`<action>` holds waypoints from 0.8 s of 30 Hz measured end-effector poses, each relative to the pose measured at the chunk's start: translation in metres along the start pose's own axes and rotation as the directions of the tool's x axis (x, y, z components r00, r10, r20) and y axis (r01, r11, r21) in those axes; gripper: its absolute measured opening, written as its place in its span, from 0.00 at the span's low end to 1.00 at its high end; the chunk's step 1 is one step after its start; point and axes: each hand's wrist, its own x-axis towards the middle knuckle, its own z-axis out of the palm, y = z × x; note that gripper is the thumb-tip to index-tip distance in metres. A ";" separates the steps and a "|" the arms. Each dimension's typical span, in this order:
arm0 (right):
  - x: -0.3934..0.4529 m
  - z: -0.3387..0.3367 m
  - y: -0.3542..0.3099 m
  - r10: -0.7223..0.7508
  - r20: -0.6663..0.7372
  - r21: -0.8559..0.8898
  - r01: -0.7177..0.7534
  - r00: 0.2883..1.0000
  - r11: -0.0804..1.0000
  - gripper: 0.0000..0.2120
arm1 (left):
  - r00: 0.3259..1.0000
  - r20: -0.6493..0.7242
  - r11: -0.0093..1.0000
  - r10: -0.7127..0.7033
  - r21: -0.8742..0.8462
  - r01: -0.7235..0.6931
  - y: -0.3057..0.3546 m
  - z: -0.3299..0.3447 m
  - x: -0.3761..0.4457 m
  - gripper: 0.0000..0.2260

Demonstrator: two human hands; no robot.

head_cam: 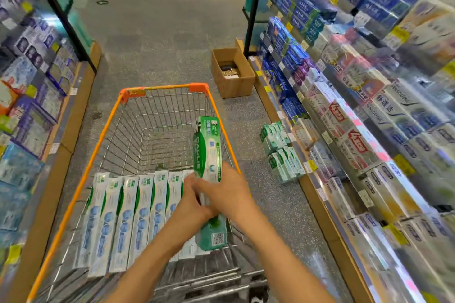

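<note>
A green and white toothpaste box (207, 152) stands on end over the near right side of a wire shopping cart (162, 115) with an orange rim. My left hand (190, 198) and my right hand (229, 192) both grip the box around its middle. A row of several matching toothpaste boxes (128, 219) lies side by side across the near end of the cart. The far half of the cart basket holds nothing.
Shelves packed with toothpaste boxes (357, 115) run along the right, and more stocked shelves (29, 96) line the left. A stack of green boxes (280, 152) sits on the floor by the right shelf. An open cardboard carton (232, 74) stands on the aisle floor ahead.
</note>
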 end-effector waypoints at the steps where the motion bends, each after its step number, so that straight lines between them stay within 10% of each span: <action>1: 0.003 -0.006 0.005 0.012 -0.005 0.021 -0.012 1.000 1.000 0.17 | 0.999 0.045 1.000 -0.019 -0.012 0.020 0.001 0.000 0.002 0.26; 5: 0.023 -0.017 0.039 0.106 -0.009 0.092 -0.105 0.994 0.990 0.14 | 0.998 -0.025 0.996 -0.056 0.061 0.057 0.000 -0.018 0.014 0.40; 24: 0.080 0.067 0.137 0.385 0.077 -0.172 -0.369 0.920 0.914 0.30 | 0.945 -0.309 0.987 -0.103 -0.150 0.059 -0.040 -0.118 -0.014 0.29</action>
